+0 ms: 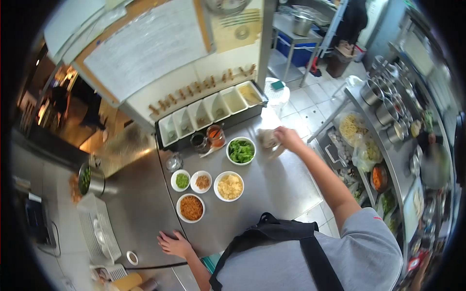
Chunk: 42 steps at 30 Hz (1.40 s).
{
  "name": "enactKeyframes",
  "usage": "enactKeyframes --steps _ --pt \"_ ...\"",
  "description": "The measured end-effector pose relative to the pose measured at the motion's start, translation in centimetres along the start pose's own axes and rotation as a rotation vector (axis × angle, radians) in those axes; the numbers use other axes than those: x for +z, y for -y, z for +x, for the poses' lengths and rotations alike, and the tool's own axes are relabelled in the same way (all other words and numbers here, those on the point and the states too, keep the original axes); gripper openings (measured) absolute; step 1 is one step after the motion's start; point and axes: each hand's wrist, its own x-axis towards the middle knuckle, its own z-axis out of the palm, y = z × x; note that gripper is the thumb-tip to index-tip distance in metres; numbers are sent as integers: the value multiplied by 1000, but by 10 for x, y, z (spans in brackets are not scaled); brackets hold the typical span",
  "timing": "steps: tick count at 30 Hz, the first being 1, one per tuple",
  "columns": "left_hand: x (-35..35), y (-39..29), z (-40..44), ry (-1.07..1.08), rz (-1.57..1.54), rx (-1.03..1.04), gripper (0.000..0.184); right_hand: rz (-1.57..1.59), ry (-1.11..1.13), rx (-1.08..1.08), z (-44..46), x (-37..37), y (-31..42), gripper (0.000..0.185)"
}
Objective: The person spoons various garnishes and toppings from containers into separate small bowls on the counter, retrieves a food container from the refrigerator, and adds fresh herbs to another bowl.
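Observation:
My right hand [289, 139] is closed on a greyish cloth [266, 138] at the back right of the steel table [262, 194]. Just left of the cloth stands a white bowl of green leaves [241, 151]. My left hand [174, 244] lies flat near the table's front edge, fingers spread, holding nothing. Between the hands are a bowl of pale yellow crumbly food [229, 186], a bowl of orange-brown mince-like food [191, 208], a small bowl of chopped greens [181, 181] and a small bowl of brown bits [201, 182].
A row of white bins [208, 112] lines the back, with a jar of red sauce [216, 136], a dark jar [199, 142] and a glass jar [174, 161] in front. A white basket [98, 228] and a metal pot [92, 179] stand left. Shelving [378, 140] with pots is right.

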Motion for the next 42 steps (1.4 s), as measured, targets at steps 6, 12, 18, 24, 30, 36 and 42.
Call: enactKeyframes --steps 6,12,18,24,30,36,42 --pt "2 7 0 26 41 -13 60 -144 1 -58 -68 -10 11 42" --pt "11 5 19 157 18 -191 61 -205 -40 114 -205 -35 -30 40" --pt "-86 -90 56 -274 -795 249 58 -125 -212 306 -313 -52 -45 32" --pt "-183 -224 11 -141 -1309 701 50 20 -436 357 -338 -61 -45 21" --pt "-173 -308 -117 609 -1324 1260 44 169 -558 413 -307 -75 -113 27" --pt "-93 -415 -199 729 -1014 1468 42 420 -700 334 -222 -149 -226 29" --pt "-11 -510 -242 554 -531 1400 43 510 -545 454 -147 -171 -315 20"
